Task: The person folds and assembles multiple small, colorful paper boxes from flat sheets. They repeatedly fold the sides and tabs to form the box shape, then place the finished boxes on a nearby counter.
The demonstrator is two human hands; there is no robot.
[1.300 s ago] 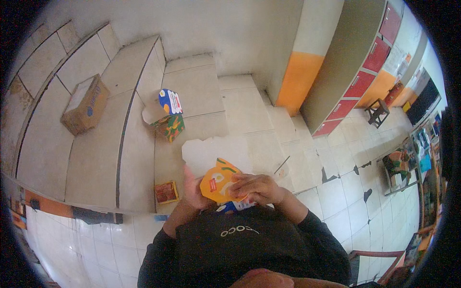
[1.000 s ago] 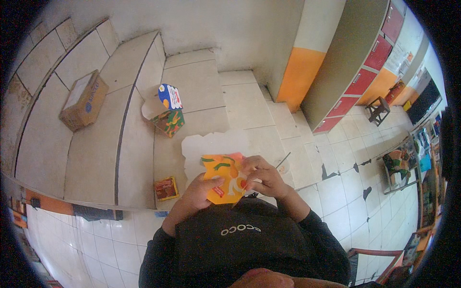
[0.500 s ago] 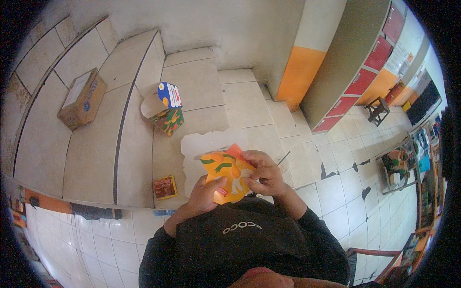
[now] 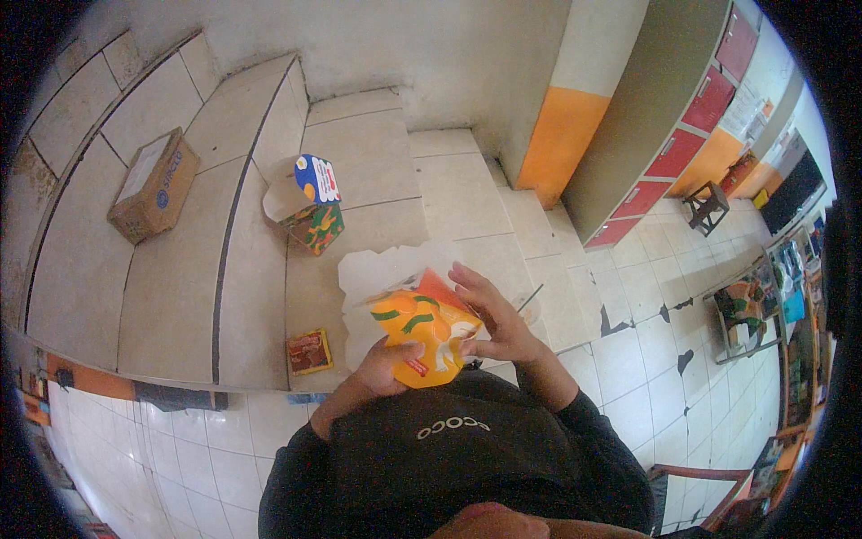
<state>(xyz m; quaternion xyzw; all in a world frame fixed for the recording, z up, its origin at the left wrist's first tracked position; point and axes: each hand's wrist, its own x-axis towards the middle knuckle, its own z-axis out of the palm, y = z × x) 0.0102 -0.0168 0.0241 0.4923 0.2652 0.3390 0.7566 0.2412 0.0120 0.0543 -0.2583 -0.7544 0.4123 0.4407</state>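
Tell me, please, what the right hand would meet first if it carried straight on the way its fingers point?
The right hand lies on the orange carton, fingers pointing up and left. Going on, it would probably first cross the torn white sheet, then reach the small camouflage-patterned box; depth is unclear.

Carton (image 4: 429,332) held between left hand (image 4: 388,368) and right hand (image 4: 492,321). Flat sheet (image 4: 377,269) spread beneath grip. Small packet (image 4: 309,351) left of grip. Printed box (image 4: 315,216) beyond grip; cardboard box (image 4: 154,184) far left.
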